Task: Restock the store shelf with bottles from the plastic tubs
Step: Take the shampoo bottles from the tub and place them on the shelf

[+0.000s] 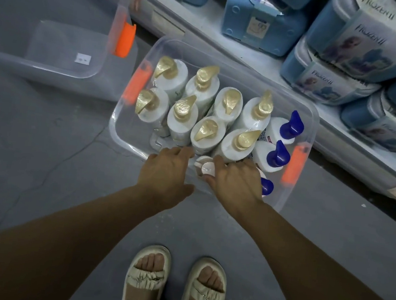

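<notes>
Bottles fill the clear plastic tub (249, 81) that stands on the grey floor (31, 155), just beside the front edge of the lowest store shelf (206, 20). Eight white bottles with gold pump heads (184, 108) stand upright in two rows of four, from the tub's left end to its middle. At the right end are three white bottles with blue caps (291, 126); the nearest one is partly hidden. One more bottle with a white cap (206, 166) stands at the near edge of the tub. The left hand (164, 173) reaches over this near edge with fingers bent down into the tub; I cannot tell if they grip anything. The right hand (235, 181) curls around the white-capped bottle and holds it. The tub has two orange latches (294, 164), one at each end. A second clear tub (53, 64) on the left holds no bottles. Blue boxes (352, 44) are stacked on the shelf.
</notes>
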Tool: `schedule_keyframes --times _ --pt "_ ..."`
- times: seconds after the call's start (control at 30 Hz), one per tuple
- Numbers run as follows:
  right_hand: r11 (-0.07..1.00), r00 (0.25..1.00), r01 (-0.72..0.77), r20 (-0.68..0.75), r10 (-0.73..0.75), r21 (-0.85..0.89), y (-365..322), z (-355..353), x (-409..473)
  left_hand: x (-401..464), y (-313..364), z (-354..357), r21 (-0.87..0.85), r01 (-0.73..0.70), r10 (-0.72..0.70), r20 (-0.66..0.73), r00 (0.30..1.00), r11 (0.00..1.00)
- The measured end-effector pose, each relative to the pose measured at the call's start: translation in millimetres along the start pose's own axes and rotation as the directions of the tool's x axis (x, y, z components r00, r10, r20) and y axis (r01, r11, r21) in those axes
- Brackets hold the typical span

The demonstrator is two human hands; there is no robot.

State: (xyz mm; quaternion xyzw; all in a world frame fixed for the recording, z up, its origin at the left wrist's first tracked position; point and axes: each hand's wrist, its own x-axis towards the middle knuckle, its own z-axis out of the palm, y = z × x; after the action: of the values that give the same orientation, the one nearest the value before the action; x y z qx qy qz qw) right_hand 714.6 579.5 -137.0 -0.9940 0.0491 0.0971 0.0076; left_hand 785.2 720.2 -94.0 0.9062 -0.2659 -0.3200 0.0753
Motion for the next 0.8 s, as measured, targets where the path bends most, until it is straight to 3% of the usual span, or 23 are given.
schedule_keyframes --times 0.1,0.2,0.43,0.7,0.8 --pt "0.989 0.991 -0.001 0.135 -0.019 0.15 0 -2 -3 1 -6 0 -0.008 0.014 -0.014 0.004 1.0 1.0" --pt "0.963 0.992 -0.025 0.122 -0.008 0.269 5 7 -3 1 -11 1 -0.012 0.021 -0.021 -0.001 1.0 1.0" --pt "0.992 0.998 0.057 -0.029 -0.054 0.109 2 9 -3 -4 -18 0 -0.04 0.016 -0.016 0.002 1.0 0.999" --pt "0.94 0.999 -0.031 -0.017 0.038 0.338 20 -39 -24 -16 -14 -22 -0.11 -0.009 0.012 0.022 1.0 0.994" --pt "0.839 0.994 -0.112 0.065 0.091 0.533 22 -78 -23 -22 -5 -39 -0.135 -0.013 0.019 0.044 0.999 0.991"
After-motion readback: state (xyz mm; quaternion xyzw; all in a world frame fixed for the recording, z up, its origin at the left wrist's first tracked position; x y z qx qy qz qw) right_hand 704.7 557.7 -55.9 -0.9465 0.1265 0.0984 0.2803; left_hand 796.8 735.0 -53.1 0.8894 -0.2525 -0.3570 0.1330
